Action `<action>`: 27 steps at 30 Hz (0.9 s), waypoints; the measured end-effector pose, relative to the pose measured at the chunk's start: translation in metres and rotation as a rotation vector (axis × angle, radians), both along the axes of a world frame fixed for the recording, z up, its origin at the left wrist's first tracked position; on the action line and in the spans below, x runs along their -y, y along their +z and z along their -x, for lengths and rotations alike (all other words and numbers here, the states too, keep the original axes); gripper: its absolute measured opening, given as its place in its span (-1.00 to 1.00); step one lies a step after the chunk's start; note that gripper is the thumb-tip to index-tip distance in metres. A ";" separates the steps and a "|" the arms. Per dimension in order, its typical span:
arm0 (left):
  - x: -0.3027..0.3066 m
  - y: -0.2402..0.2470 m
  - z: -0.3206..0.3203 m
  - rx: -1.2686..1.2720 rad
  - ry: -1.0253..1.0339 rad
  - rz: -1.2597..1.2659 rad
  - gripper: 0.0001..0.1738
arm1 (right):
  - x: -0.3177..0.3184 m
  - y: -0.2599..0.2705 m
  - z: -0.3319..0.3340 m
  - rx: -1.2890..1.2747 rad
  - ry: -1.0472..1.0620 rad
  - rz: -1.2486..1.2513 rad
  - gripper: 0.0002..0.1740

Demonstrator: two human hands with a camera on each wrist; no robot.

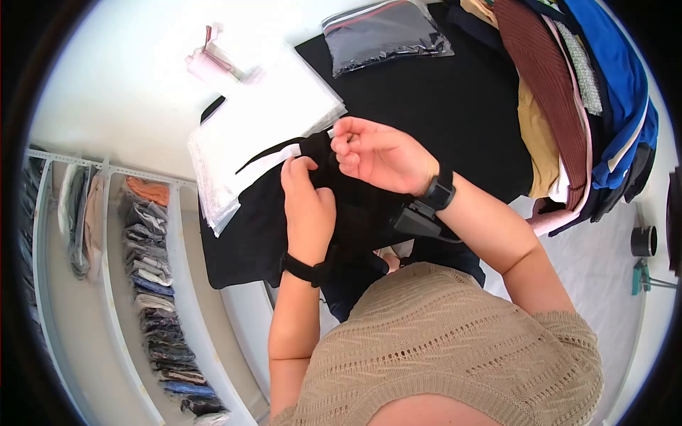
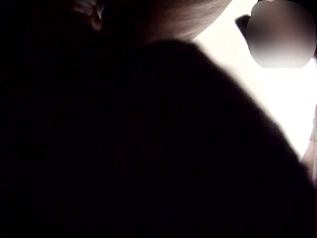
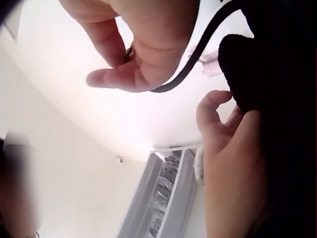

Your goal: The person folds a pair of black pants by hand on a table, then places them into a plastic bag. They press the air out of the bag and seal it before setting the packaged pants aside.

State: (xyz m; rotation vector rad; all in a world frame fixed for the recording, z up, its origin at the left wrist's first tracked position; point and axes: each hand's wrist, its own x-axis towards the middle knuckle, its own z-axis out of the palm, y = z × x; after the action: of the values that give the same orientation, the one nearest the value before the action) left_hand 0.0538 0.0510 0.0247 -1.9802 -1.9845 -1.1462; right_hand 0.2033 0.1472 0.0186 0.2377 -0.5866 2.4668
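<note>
Both hands work close together over the near part of the black-covered table. My left hand (image 1: 309, 209) pinches the edge of a black garment (image 1: 316, 147), its fingertips at the cloth in the right wrist view. My right hand (image 1: 383, 156) is palm up with curled fingers, just right of the left one. A thin black strap (image 3: 198, 47) loops from the garment into the right hand's fingers, where a dark bit shows between them. Black cloth fills most of the left wrist view, hiding the left fingers there.
A stack of clear plastic bags (image 1: 277, 106) lies beyond the hands, with a pink object (image 1: 213, 64) behind it. A bagged dark garment (image 1: 387, 35) sits at the far edge. Piled clothes (image 1: 547, 92) stand at right; shelves of folded clothes (image 1: 153, 284) at left.
</note>
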 end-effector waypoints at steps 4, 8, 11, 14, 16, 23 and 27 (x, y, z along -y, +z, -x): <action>0.016 0.008 0.002 0.234 0.028 0.225 -0.72 | -0.012 -0.005 0.013 -0.159 0.123 0.011 -0.80; 0.024 -0.001 0.010 0.192 0.046 0.133 -0.55 | -0.014 -0.007 0.024 -0.067 0.132 0.027 -0.82; 0.029 -0.001 0.005 0.253 0.104 0.063 -0.52 | -0.021 -0.011 0.033 -0.019 0.256 -0.122 -0.83; 0.034 -0.003 0.002 0.155 0.150 0.038 -0.44 | -0.030 -0.017 0.042 0.336 0.216 -0.214 -0.82; 0.036 -0.001 -0.001 0.108 0.172 0.027 -0.40 | -0.027 -0.011 0.045 0.633 0.151 -0.328 -0.78; 0.033 0.015 -0.012 0.029 0.109 0.006 -0.35 | -0.002 0.003 0.062 0.596 0.313 -0.371 -0.61; 0.031 0.019 -0.009 0.080 0.039 0.061 -0.35 | -0.001 -0.001 0.062 0.795 0.233 -0.550 -0.64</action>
State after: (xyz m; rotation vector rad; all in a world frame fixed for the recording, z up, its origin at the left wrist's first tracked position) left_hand 0.0632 0.0201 0.0435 -1.9436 -2.1123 -1.1880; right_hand 0.1417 0.1483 0.0176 -0.5275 -1.6469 2.5102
